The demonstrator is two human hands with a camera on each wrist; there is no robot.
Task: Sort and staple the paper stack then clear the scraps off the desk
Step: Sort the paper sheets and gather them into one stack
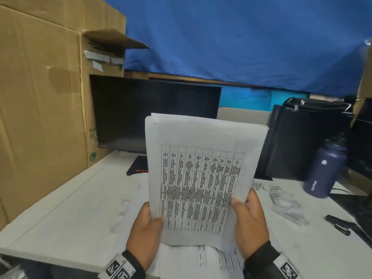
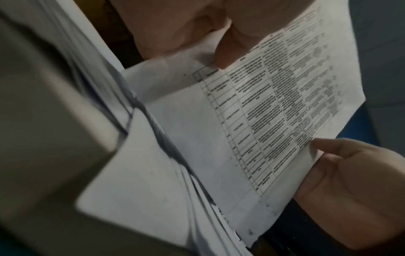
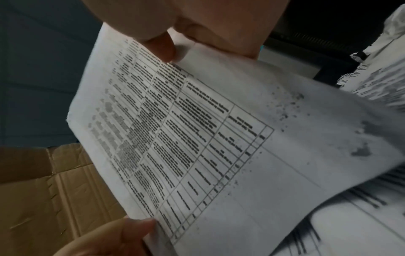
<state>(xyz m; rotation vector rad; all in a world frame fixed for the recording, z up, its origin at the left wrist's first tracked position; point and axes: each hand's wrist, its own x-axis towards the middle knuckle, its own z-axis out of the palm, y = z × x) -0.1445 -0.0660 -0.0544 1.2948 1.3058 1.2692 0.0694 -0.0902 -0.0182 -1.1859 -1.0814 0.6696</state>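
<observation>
Sorting step: I am holding the paper stack (image 1: 203,170) upright above the desk (image 1: 66,214).
My left hand (image 1: 145,228) and right hand (image 1: 250,220) are each pinching a lower edge; next I am judging squaring, then reaching for the stapler (image 1: 338,224).

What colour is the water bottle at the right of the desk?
Dark navy blue with small white markings; the water bottle shows best in the head view.

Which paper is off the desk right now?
The table-printed stack, held upright by both hands, left and right; the other sheets lie flat on the desk.
</observation>
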